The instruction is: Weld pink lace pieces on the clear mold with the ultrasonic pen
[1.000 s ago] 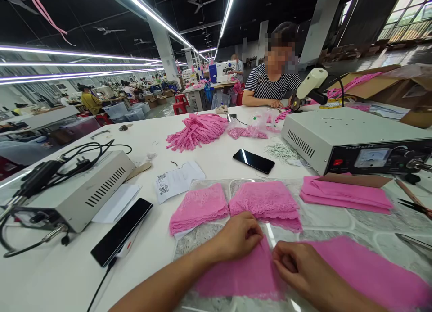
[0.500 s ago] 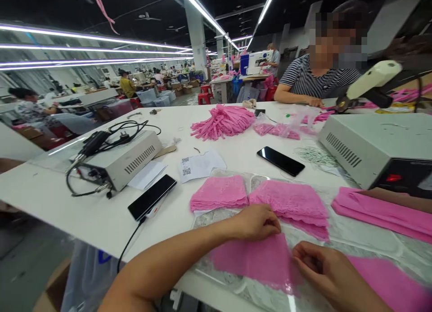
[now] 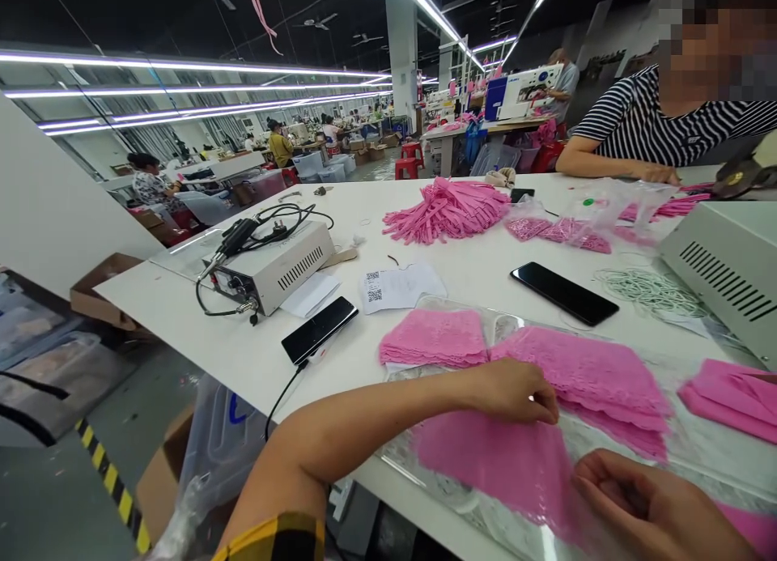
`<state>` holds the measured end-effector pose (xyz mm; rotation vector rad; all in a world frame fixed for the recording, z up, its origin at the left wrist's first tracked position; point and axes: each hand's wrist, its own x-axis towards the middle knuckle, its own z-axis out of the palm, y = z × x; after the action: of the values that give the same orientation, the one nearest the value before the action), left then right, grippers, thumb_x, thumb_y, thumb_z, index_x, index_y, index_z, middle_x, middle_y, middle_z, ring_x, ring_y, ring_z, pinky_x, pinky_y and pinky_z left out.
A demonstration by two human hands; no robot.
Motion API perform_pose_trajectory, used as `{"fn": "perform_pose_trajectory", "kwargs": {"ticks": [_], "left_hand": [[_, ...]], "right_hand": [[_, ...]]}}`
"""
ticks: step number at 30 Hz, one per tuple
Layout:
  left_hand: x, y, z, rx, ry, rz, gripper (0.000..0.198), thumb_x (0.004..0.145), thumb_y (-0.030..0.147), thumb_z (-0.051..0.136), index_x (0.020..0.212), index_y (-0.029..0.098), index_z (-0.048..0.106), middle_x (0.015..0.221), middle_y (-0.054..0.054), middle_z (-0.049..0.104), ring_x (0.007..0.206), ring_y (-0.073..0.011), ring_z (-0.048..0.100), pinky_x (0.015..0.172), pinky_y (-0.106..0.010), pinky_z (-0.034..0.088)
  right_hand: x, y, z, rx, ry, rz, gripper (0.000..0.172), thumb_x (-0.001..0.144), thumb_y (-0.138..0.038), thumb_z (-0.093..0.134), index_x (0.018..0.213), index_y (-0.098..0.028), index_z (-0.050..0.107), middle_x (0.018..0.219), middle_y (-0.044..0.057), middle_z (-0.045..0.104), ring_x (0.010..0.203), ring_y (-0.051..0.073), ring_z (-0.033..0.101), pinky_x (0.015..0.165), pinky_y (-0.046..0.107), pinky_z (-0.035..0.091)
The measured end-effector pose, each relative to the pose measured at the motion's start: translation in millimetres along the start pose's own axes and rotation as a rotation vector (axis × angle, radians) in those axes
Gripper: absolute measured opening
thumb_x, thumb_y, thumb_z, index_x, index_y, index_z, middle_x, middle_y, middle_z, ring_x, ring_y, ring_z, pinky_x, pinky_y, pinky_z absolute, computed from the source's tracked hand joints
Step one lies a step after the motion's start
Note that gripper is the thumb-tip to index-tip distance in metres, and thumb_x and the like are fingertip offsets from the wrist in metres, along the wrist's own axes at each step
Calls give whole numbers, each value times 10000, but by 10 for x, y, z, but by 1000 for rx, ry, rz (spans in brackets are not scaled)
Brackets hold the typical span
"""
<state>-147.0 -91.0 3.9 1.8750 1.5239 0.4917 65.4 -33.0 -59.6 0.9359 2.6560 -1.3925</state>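
A thin, sheer pink fabric piece (image 3: 498, 468) lies over the clear plastic sheet at the table's front. My left hand (image 3: 522, 389) is closed in a pinch on its upper right corner. At its lower right edge, my right hand (image 3: 649, 496) pinches the same piece, thumb against fingers. Just behind my left hand lies a stack of pink lace-edged fabric pieces (image 3: 595, 375), with a smaller pink stack (image 3: 434, 338) to its left. Folded pink cloth (image 3: 734, 399) rests at the right, and more pink fabric (image 3: 753, 524) shows partly behind my right forearm.
Two phones, one cabled (image 3: 320, 330) and one loose (image 3: 564, 292), lie on the white table. Grey boxes stand left (image 3: 285, 261) and right (image 3: 728, 261). A pink strip bundle (image 3: 446, 211) and bagged pink pieces (image 3: 558, 229) lie behind. A co-worker in stripes (image 3: 655, 128) sits opposite.
The view has swung left, so things appear further right. Both hands keep their pinch on the pink piece, which stays in much the same place on the plastic sheet.
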Motion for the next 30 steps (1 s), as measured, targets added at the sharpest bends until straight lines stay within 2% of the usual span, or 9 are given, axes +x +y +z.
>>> {"fn": "perform_pose_trajectory", "kwargs": {"ticks": [3, 6, 11, 18, 24, 30], "left_hand": [[-25, 37, -11, -22, 30, -14, 134, 803, 91, 644, 687, 157, 661, 789, -4, 685, 837, -156, 617, 751, -217, 439], [-80, 95, -42, -49, 68, -14, 143, 788, 81, 646, 677, 169, 663, 756, 7, 669, 771, -143, 615, 695, -209, 436], [-165, 153, -121, -106, 113, -25, 110, 781, 84, 626, 718, 156, 678, 762, 1, 644, 687, -114, 579, 620, -192, 417], [-222, 178, -177, -137, 136, -62, 118, 759, 78, 598, 741, 164, 676, 798, -1, 607, 740, -120, 549, 638, -200, 415], [-245, 193, -219, -155, 174, -95, 133, 742, 62, 582, 723, 158, 672, 819, -6, 585, 723, -110, 543, 641, -201, 416], [-223, 284, -233, -199, 161, -136, 108, 755, 110, 589, 754, 162, 684, 836, -10, 594, 703, -109, 536, 633, -206, 418]], "right_hand": [[-25, -117, -65, 61, -77, 23, 391, 815, -563, 447, 674, -225, 584, 591, 2, 444, 566, 183, 420, 528, 289, 356], [-67, -302, -95, 113, 17, 28, 324, 796, -497, 463, 659, -213, 541, 571, -26, 350, 552, 164, 352, 525, 283, 291], [-58, -531, -115, 156, 79, 32, 199, 719, -390, 488, 642, -208, 505, 545, -51, 326, 541, 142, 317, 528, 270, 255], [-75, -543, -86, 262, 115, 5, 145, 682, -316, 480, 605, -214, 410, 534, -68, 280, 533, 119, 259, 520, 259, 229], [-70, -556, -121, 294, 145, -17, 125, 663, -296, 475, 593, -213, 412, 531, -69, 273, 529, 117, 256, 510, 259, 222], [-68, -573, -186, 311, 164, -58, 117, 697, -295, 477, 622, -214, 440, 549, -59, 313, 538, 124, 293, 519, 259, 252]]}}
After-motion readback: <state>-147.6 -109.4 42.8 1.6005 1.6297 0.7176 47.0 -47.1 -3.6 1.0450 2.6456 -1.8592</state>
